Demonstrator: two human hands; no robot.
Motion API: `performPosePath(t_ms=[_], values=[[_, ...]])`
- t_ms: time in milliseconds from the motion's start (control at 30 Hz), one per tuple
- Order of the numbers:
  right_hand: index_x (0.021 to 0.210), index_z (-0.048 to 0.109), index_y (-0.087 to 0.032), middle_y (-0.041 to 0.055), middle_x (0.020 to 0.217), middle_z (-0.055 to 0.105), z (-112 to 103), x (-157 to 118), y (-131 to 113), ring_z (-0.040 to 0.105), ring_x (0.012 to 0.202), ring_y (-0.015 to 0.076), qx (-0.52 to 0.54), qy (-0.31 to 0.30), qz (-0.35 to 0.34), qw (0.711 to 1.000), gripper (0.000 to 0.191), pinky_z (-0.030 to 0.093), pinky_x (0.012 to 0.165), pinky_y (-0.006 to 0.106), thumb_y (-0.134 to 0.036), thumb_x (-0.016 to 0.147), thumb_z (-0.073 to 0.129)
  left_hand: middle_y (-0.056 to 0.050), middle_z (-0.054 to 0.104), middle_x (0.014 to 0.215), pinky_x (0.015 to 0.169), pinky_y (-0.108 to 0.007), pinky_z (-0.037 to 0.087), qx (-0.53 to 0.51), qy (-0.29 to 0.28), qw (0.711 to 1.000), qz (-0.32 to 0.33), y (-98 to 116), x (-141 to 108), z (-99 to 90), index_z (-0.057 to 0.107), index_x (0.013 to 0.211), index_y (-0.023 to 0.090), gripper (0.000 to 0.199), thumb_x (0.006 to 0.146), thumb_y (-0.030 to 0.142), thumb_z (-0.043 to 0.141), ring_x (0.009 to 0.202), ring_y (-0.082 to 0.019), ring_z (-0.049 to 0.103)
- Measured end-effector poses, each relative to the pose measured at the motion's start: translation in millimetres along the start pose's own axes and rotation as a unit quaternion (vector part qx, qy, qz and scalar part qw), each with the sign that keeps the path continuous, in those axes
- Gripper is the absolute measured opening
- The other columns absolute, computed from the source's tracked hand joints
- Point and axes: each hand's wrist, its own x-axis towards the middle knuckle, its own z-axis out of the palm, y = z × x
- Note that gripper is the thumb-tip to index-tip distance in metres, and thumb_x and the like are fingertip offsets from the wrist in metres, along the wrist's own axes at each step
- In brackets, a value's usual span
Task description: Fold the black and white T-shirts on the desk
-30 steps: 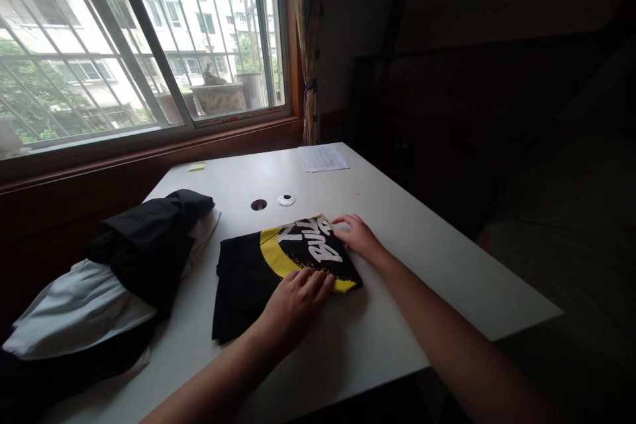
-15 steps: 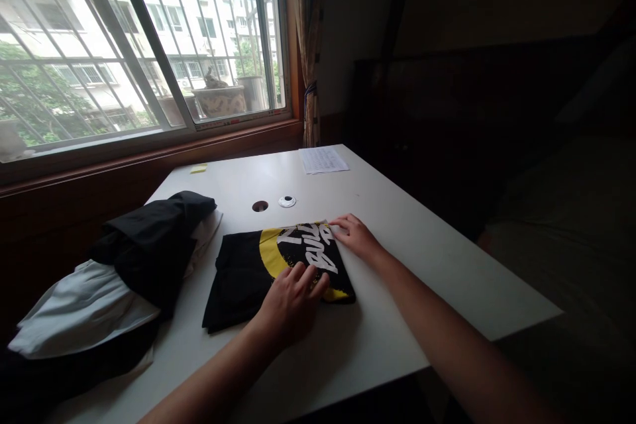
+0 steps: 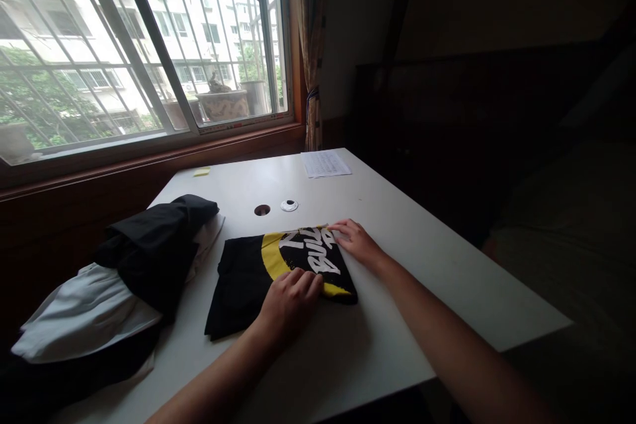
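A folded black T-shirt point(image 3: 238, 285) lies on the white table, its yellow arc and white lettering facing up. My left hand point(image 3: 293, 295) rests at the shirt's near edge, fingers curled together and closed on the cloth; its fingertips are partly hidden. At the far right corner of the shirt, my right hand point(image 3: 355, 242) has its fingertips pinched on the fabric.
A loose heap of black and white clothes point(image 3: 144, 258) spreads over the table's left side. Behind the shirt are a round table hole point(image 3: 262, 210) and its white cover point(image 3: 289, 205). Printed paper point(image 3: 326, 163) and a yellow note point(image 3: 201, 172) lie near the back edge.
My left hand has shifted slightly left and toward me along the shirt, uncovering more lettering, and its fingers have drawn together. My right hand stays at the far corner.
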Motion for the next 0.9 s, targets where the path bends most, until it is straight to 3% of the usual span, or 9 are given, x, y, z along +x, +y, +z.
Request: performPosePath(t_ms=[200,333,467,567,667,767,900], values=[[0.127,0.071,-0.031,0.0043,0.122,0.065,-4.2,-0.3,-3.8,0.057,0.119,0.0219,0.007,-0.025,0.008,1.000,0.051,0.040,0.112,0.040,-0.007,0.086,0.053,-0.007,0.077,0.106,0.070,-0.031,0.061,-0.073,0.058,0.993,-0.072,-18.9,-1.0,-13.5,0.067,0.117,0.019,0.024,0.094,0.019,0.060,0.091,-0.022,0.074],[0.129,0.069,-0.031,0.0060,0.124,0.065,-7.0,-0.8,-6.0,0.056,0.121,0.0241,0.017,-0.041,-0.002,0.999,0.038,0.039,0.112,0.043,-0.025,0.094,0.059,-0.009,0.078,0.104,0.071,-0.032,0.061,-0.108,0.082,0.983,-0.126,-32.5,-3.8,-24.2,0.068,0.112,0.019,0.022,0.091,0.020,0.060,0.087,-0.024,0.076],[0.125,0.071,-0.032,0.0056,0.125,0.066,-8.4,-0.8,-7.5,0.055,0.122,0.0271,0.044,-0.066,0.002,0.997,0.043,0.037,0.113,0.049,-0.037,0.083,0.076,-0.011,0.079,0.099,0.067,-0.030,0.060,-0.153,0.129,0.970,-0.139,-42.4,-6.9,-32.7,0.070,0.106,0.018,0.020,0.091,0.023,0.057,0.081,-0.023,0.076],[0.122,0.072,-0.030,0.0068,0.125,0.065,-9.6,-0.3,-11.3,0.057,0.122,0.0274,0.122,-0.052,0.012,0.991,0.048,0.039,0.112,0.050,-0.041,0.077,0.082,-0.009,0.079,0.096,0.068,-0.028,0.059,-0.214,0.161,0.954,-0.136,-45.3,-8.0,-37.9,0.070,0.102,0.019,0.018,0.091,0.024,0.057,0.079,-0.022,0.075],[0.117,0.073,-0.027,0.0089,0.129,0.064,-14.3,-0.5,-22.3,0.059,0.122,0.0269,0.261,-0.041,0.022,0.964,0.045,0.046,0.106,0.048,-0.042,0.076,0.083,-0.005,0.078,0.085,0.065,-0.026,0.056,-0.261,0.187,0.935,-0.153,-43.7,-7.8,-44.3,0.071,0.093,0.020,0.015,0.089,0.023,0.057,0.068,-0.018,0.071],[0.110,0.075,-0.024,0.0104,0.135,0.063,-24.1,-2.8,-41.9,0.061,0.123,0.0290,0.404,-0.075,0.049,0.910,0.040,0.050,0.101,0.047,-0.043,0.075,0.083,-0.002,0.074,0.074,0.058,-0.024,0.052,-0.296,0.195,0.914,-0.199,-39.4,-7.3,-54.1,0.072,0.086,0.019,0.017,0.090,0.027,0.058,0.060,-0.016,0.066],[0.116,0.075,-0.022,0.0098,0.125,0.071,-37.4,-8.8,-67.6,0.064,0.120,0.0297,0.490,-0.141,0.069,0.858,0.044,0.048,0.106,0.049,-0.042,0.077,0.083,-0.003,0.076,0.081,0.066,-0.028,0.055,-0.373,0.203,0.864,-0.270,-35.2,-7.8,-70.4,0.075,0.091,0.018,0.026,0.091,0.040,0.060,0.072,-0.021,0.069]])
